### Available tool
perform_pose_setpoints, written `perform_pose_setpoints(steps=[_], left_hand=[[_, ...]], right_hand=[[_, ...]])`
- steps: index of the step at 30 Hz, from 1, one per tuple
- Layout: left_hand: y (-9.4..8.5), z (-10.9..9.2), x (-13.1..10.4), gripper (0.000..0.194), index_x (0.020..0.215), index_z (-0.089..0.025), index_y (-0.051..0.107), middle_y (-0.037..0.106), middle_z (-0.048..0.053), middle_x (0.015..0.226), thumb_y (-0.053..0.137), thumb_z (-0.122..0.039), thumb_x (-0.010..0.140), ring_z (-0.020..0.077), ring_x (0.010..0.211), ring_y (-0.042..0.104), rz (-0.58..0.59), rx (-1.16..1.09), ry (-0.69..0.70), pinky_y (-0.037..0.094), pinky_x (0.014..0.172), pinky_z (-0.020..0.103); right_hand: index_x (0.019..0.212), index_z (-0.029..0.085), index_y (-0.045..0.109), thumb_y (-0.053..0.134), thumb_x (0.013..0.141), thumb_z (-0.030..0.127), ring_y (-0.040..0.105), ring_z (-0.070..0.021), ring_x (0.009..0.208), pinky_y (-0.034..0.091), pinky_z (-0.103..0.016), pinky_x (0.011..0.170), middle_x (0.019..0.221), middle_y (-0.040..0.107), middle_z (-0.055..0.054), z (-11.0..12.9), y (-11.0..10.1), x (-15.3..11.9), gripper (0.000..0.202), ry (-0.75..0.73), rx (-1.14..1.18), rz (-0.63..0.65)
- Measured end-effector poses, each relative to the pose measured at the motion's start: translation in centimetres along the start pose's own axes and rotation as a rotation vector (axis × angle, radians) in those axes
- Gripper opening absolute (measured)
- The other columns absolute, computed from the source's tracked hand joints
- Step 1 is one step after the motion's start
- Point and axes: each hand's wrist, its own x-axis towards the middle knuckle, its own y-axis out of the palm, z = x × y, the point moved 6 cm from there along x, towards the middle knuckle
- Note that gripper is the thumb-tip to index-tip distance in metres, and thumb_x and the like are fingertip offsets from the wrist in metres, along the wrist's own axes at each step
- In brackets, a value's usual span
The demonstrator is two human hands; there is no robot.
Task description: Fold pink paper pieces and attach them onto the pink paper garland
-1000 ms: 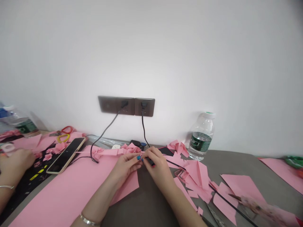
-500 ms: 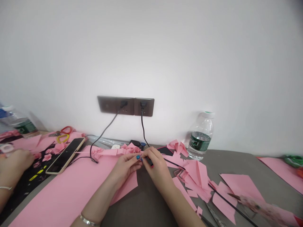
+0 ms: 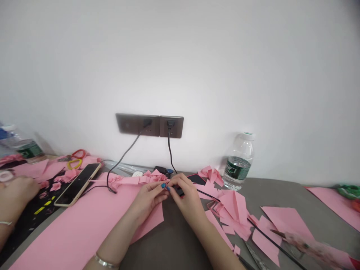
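My left hand (image 3: 149, 197) and my right hand (image 3: 187, 197) meet fingertip to fingertip above the grey table (image 3: 174, 240). Between the pinched fingers a sliver of a small pink paper piece (image 3: 166, 185) shows; most of it is hidden. A large pink paper sheet (image 3: 81, 228) lies under and left of my left wrist. Just behind my hands sit pink paper flowers (image 3: 157, 175). Creased and cut pink paper scraps (image 3: 232, 206) lie to the right of my right hand.
A co-worker's hand (image 3: 18, 193) is at the left, by a phone (image 3: 78, 185) and scissors (image 3: 75, 162). A water bottle (image 3: 239, 165) stands against the wall. Black cables run from the wall socket (image 3: 171, 126). A glue-smeared pink object (image 3: 312, 247) lies at the lower right.
My hands stay nearly in place, with only slight finger movement at the pinched paper. The co-worker's hand at the left shifts slightly.
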Motion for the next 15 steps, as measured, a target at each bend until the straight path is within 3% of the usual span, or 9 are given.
perform_pose_setpoints(steps=[8,15], left_hand=[[-0.1,-0.3,-0.2,0.023,0.08,-0.012,0.076,0.073,0.006,0.076,0.079,-0.032,0.071,0.0109,0.069,0.067,-0.015,-0.038,-0.035,0.056,0.066,0.016],[-0.3,0.1,0.0,0.027,0.077,-0.012,0.074,0.072,0.005,0.07,0.082,-0.035,0.066,0.0104,0.063,0.067,-0.026,-0.018,-0.047,0.056,0.064,0.017]], right_hand=[[0.085,0.022,0.06,0.055,0.085,0.006,0.059,-0.0192,0.081,0.045,-0.032,0.072,0.085,0.062,-0.003,0.5,-1.0,-0.1,0.017,-0.068,0.006,-0.121],[0.086,0.023,0.062,0.055,0.089,0.01,0.058,-0.0191,0.08,0.043,-0.033,0.072,0.085,0.066,-0.003,1.5,-0.3,-0.2,0.015,-0.203,-0.148,-0.028]])
